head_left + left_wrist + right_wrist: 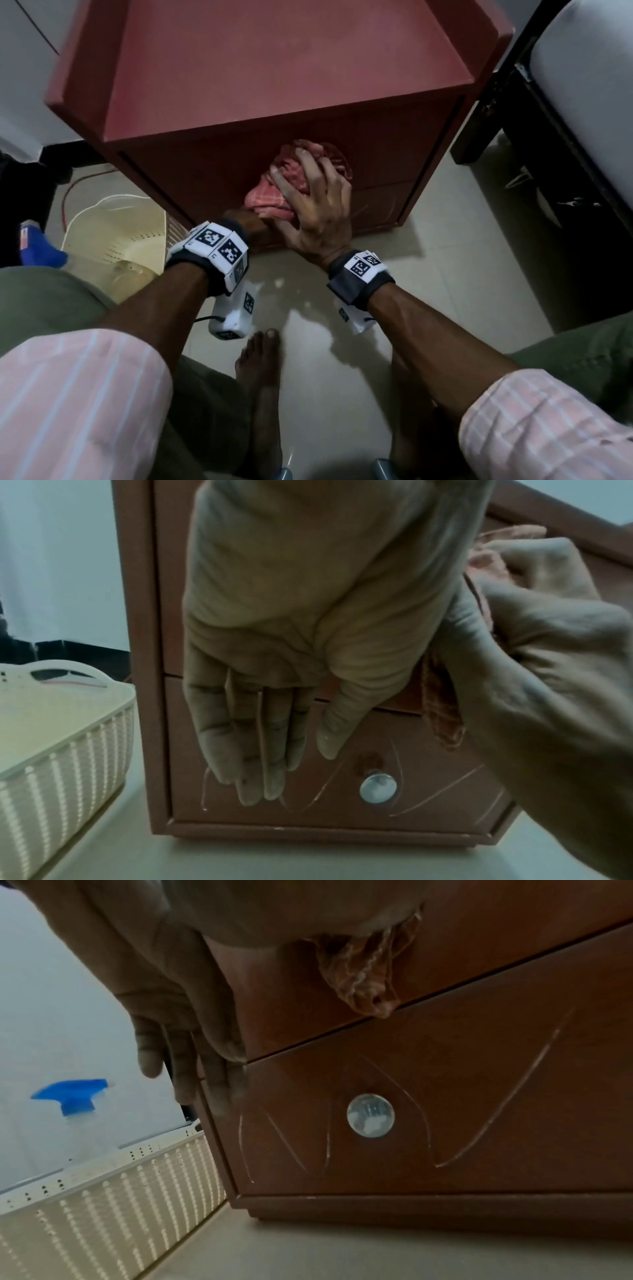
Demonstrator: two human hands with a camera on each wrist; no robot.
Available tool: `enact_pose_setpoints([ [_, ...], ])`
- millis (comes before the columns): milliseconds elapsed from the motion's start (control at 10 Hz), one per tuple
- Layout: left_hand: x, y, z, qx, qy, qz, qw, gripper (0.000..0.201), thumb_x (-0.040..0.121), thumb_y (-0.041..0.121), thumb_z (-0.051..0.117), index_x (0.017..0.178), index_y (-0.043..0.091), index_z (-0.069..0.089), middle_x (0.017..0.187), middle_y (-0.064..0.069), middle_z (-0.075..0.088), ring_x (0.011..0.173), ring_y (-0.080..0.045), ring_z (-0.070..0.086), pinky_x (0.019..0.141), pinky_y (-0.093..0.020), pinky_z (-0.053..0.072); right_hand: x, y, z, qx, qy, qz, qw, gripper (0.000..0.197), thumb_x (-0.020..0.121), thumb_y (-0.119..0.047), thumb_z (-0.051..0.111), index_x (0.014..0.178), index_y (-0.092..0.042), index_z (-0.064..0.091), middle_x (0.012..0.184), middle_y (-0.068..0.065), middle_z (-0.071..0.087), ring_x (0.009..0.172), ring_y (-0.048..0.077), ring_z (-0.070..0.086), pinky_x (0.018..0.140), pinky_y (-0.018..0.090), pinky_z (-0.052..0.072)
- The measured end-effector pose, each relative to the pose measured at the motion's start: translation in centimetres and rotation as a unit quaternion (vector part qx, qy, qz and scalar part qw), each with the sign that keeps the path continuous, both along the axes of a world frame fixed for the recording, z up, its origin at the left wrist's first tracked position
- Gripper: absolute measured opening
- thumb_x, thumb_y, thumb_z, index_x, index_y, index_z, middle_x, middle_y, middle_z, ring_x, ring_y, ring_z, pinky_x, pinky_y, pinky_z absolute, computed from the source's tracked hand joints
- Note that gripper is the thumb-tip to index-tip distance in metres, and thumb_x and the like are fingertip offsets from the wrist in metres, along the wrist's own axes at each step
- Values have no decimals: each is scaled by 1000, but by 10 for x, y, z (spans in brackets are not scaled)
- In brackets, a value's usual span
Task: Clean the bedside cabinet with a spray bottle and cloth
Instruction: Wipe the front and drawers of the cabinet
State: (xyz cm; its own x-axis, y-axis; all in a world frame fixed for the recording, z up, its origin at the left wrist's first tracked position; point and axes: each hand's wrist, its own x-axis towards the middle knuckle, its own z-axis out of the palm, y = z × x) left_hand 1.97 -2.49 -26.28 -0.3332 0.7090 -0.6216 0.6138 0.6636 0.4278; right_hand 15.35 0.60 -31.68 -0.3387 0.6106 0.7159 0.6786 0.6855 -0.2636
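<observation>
One cloth [291,178], two hands [318,209], one cabinet [274,68]

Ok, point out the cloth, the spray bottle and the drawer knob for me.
cloth [274,198]: head view, bunched pink fold left of the fingers.
spray bottle [73,1093]: right wrist view, blue trigger head.
drawer knob [370,1115]: right wrist view, centre of the round metal face.

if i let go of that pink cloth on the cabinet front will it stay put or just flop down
Probably flops down: the cloth is bunched in soft folds, and a loose corner already hangs limp below the right hand. It looks light, pinned to the vertical cabinet front only by that hand. It probably would not slide far on the floor, being soft.
</observation>
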Motion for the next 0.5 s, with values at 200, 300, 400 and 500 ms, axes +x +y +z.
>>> enact_pose_setpoints([
  [200, -11, 8, 11, -40, 40, -33, 998, 28, 77, 7, 61, 52, 6, 49, 40, -24, 44, 37, -38, 34, 48, -22, 32, -4, 14, -4, 33, -35, -25, 999, 16, 86, -10, 66, 99, -17, 72, 135, 17, 53, 111, 41, 56, 79, 49, 47],
  [300, -13, 9, 20, -36, 46, -41, 997, 31, 82, 10, 59, 53, 6, 49, 35, -23, 44, 36, -30, 34, 48, -21, 31, -11, 16, 5, 20, -9, -56, 998, 26, 82, -6, 63, 103, -19, 68, 130, 13, 38, 96, 36, 57, 70, 43, 48],
  [400, -17, 6, 17, -52, 29, -40, 997, 31, 88, 15, 57, 69, -10, 60, 41, -20, 53, 39, -29, 46, 48, -22, 32, -19, 8, 12, -38, 39, -79, 995, 29, 80, -10, 63, 107, -18, 66, 126, 13, 41, 95, 32, 56, 74, 43, 53],
  [500, -21, 3, 16, -37, 26, -30, 999, 37, 87, 10, 59, 110, -19, 60, 69, -29, 67, 69, -42, 64, 57, -31, 43, -30, -1, 19, -126, 200, -114, 965, 29, 82, -22, 72, 108, -13, 64, 121, 12, 48, 98, 24, 60, 75, 32, 57],
])
